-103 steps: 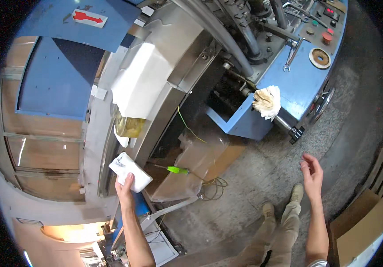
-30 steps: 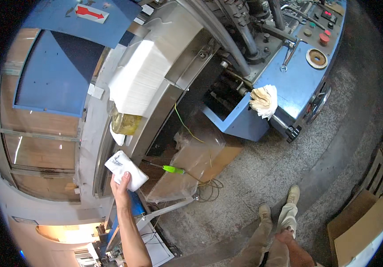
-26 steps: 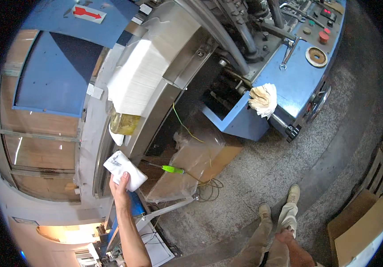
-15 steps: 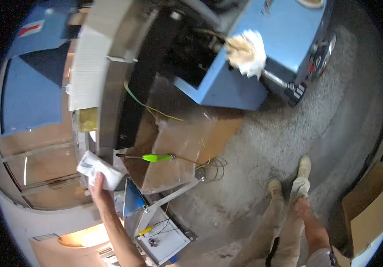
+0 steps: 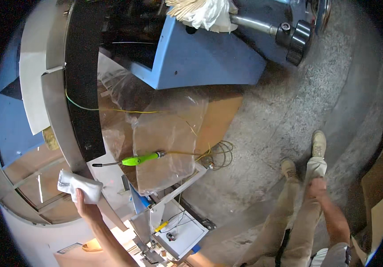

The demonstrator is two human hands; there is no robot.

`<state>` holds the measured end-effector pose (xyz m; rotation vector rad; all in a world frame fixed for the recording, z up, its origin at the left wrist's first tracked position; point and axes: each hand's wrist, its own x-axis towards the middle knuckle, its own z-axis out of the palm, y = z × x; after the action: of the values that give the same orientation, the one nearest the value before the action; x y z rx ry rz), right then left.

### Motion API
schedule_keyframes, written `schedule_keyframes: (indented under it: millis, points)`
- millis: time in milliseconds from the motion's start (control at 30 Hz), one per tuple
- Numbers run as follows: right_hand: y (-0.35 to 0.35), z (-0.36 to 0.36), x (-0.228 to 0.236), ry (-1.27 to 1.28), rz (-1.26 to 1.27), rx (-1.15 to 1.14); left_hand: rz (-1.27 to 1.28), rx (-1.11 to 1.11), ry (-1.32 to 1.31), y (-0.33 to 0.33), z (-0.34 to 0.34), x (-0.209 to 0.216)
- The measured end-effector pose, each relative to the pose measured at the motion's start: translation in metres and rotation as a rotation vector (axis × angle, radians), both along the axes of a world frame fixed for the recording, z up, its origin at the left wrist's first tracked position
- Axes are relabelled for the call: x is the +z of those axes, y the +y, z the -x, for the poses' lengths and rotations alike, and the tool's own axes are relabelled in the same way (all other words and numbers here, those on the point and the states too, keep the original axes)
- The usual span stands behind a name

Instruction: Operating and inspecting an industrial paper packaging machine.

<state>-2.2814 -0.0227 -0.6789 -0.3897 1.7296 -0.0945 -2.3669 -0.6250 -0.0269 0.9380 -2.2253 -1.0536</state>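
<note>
My left hand (image 5: 84,208) is closed around a folded white packet (image 5: 81,186), its thumb laid along the packet's side. The packet looks soft and creased, and I hold it over the end of a long grey metal edge (image 5: 62,115). To the right of it a bright green-handled tool (image 5: 142,159) with a thin dark rod lies on clear plastic sheeting (image 5: 169,138). My right hand (image 5: 317,187) hangs low in front of my trouser leg. Its fingers look curled in, and whatever may be inside them is hidden.
A blue machine housing (image 5: 209,62) stands ahead, with a white cloth bundle (image 5: 209,15) on it and a black knob (image 5: 299,42) at its side. A yellow cable coil (image 5: 220,155) lies on the floor. A cardboard box (image 5: 380,178) stands right; a white tray (image 5: 180,231) sits nearby.
My view has shifted, so the blue machine and cloth bundle sit higher and further left. My left hand still holds the white packet, now lower in view. My right hand stays by the leg.
</note>
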Motion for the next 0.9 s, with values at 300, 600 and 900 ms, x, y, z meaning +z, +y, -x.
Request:
schedule_keyframes:
  millis: [300,600,900]
  points:
    - [0.025,-0.015,-0.001,0.302,0.011,-0.100,-0.030,0.016,0.034,0.008,0.007,-0.007]
    - [0.025,-0.012,0.010,0.349,-0.018,-0.182,-0.029,0.019,0.060,0.001,0.003,-0.004]
    - [0.019,0.000,0.035,0.427,0.069,-0.162,-0.013,0.040,0.064,0.003,0.003,-0.004]
